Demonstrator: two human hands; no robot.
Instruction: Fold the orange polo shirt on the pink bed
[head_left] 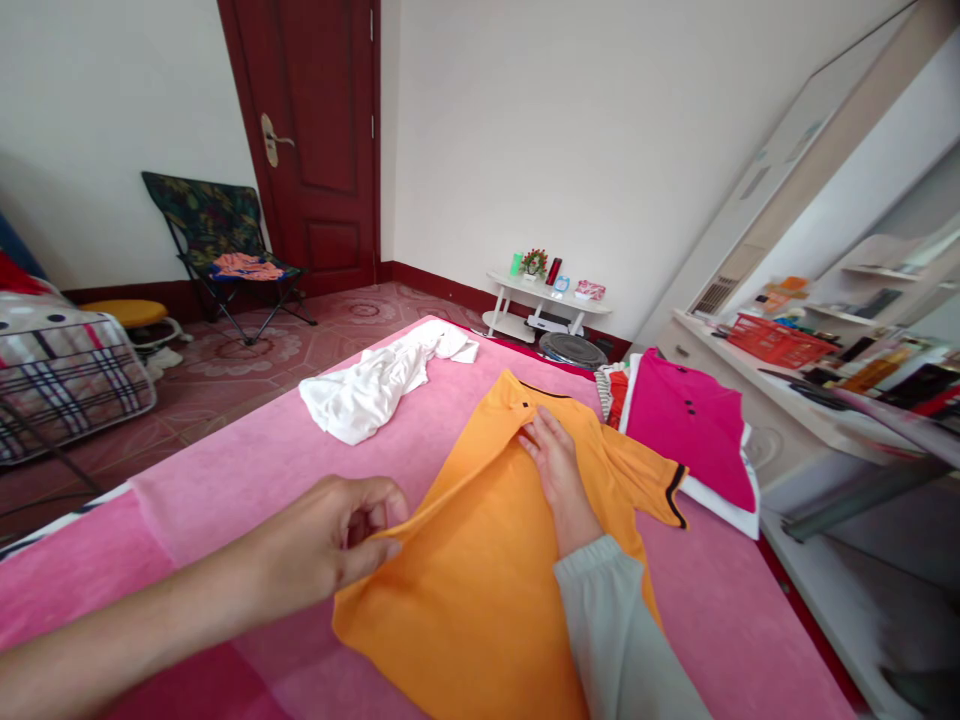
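Note:
An orange T-shirt (472, 570) with dark trim lies on the pink bed cover, one side folded over toward the middle. My left hand (352, 535) pinches the folded edge of the T-shirt between thumb and fingers, lifting it slightly. Near the collar, my right hand (556, 455) has its fingers closed on the upper end of the same fold; its thumb is mostly hidden. One short sleeve with a black band spreads out to the right. Beyond the T-shirt lies a crumpled white garment (375, 385). To the right is a stack topped by a folded magenta shirt (686, 420).
The pink bed cover (247, 470) spreads beneath the clothes. A dresser with a red basket (780, 340) stands at the right. Farther back are a low white table (551, 290), a folding chair (214, 225) holding a cloth, and a dark red door (322, 130).

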